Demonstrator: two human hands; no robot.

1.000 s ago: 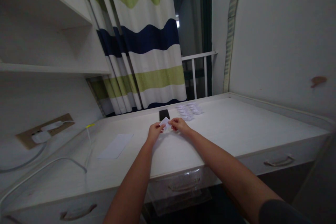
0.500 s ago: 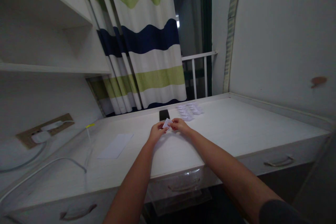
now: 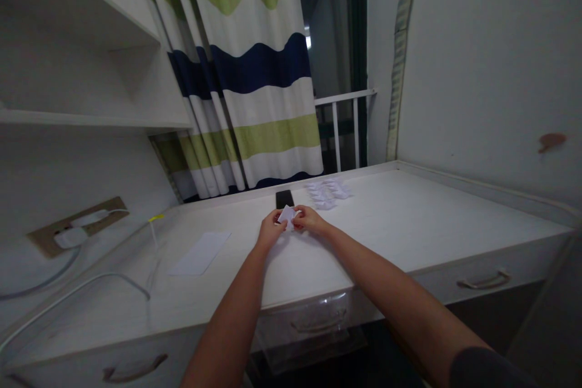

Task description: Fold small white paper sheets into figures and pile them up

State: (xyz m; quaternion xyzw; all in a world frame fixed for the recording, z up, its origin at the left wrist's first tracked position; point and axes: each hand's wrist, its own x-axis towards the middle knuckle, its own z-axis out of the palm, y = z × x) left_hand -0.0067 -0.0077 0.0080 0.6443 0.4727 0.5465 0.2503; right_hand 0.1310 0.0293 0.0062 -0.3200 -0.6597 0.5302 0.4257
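Note:
A small folded piece of white paper [image 3: 287,216] is held up between my two hands, a little above the desk. My left hand [image 3: 271,227] pinches its left side with the thumb in front. On the other side my right hand [image 3: 308,219] grips the paper's right edge between thumb and fingers. Just beyond them lies a dark phone [image 3: 284,199], its near end partly hidden by the hands. Several folded white paper pieces [image 3: 324,194] sit in rows behind my right hand. The finer folds of the held paper are too small to make out.
White sheets of paper [image 3: 200,253] lie on the left of the white desk [image 3: 345,260]. A white cable [image 3: 113,276] runs along the left edge from a wall socket with plugs [image 3: 73,236]. A striped curtain [image 3: 268,103] hangs behind, and a shelf [image 3: 91,118] juts out at upper left.
The paper has turned and shifted slightly between my fingers, and both hands have drawn closer together around it. Everything else on the desk stays where it was.

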